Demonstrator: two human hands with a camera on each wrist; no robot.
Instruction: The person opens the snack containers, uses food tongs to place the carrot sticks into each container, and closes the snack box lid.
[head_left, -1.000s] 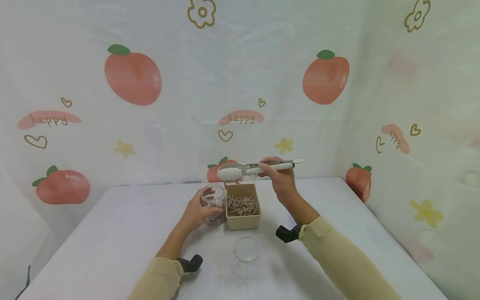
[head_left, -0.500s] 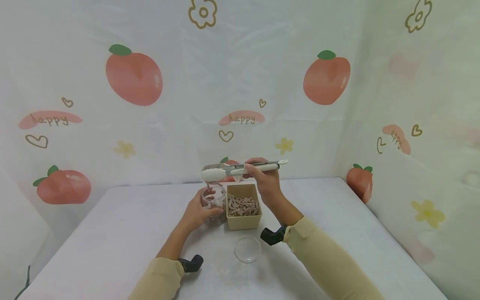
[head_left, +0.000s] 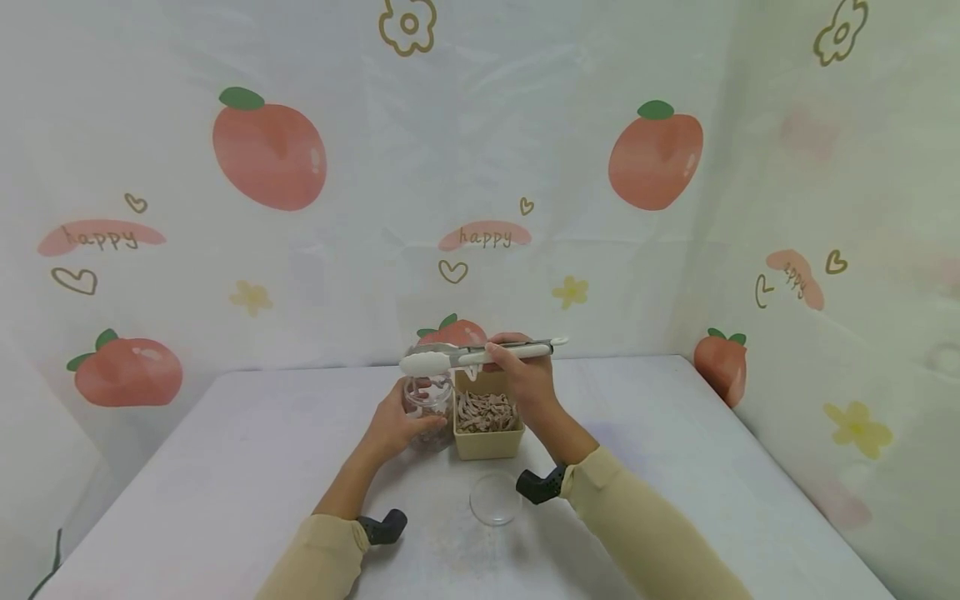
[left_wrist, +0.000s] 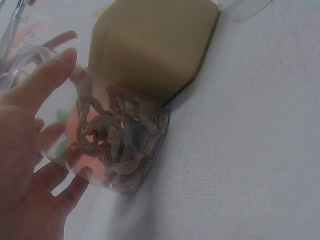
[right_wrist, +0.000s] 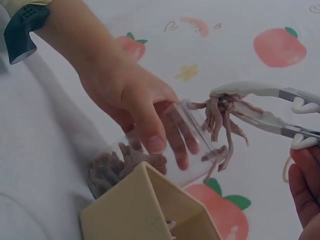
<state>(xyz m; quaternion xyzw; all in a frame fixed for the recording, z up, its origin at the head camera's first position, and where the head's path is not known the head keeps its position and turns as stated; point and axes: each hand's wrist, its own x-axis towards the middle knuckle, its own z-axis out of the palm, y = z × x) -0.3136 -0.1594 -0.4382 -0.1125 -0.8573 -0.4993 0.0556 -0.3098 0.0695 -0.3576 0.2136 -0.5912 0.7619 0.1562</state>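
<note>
My left hand [head_left: 392, 427] grips a clear jar [right_wrist: 187, 172] around its side, thumb toward the box. Brownish-grey dried strips [left_wrist: 122, 140] lie tangled in the jar's lower part. In my right hand [head_left: 525, 379] is a pair of tongs [head_left: 427, 363] with white tips and handles, held level over the jar's mouth. The right wrist view shows a bunch of strips [right_wrist: 220, 117] pinched between the tong tips, their ends dangling at the jar's rim. Right of the jar stands a beige square box [head_left: 487, 448] holding more strips [head_left: 483, 413].
A clear round lid [head_left: 495, 500] lies flat on the white table [head_left: 225, 475], in front of the box. Behind the table hangs a white backdrop [head_left: 360, 283] printed with red fruit. Black wrist cameras [head_left: 542, 485] sit on both forearms.
The right hand has carried the tongs and strips left from above the box to over the jar, then lowered them toward its mouth. The left hand and jar have stayed put.
</note>
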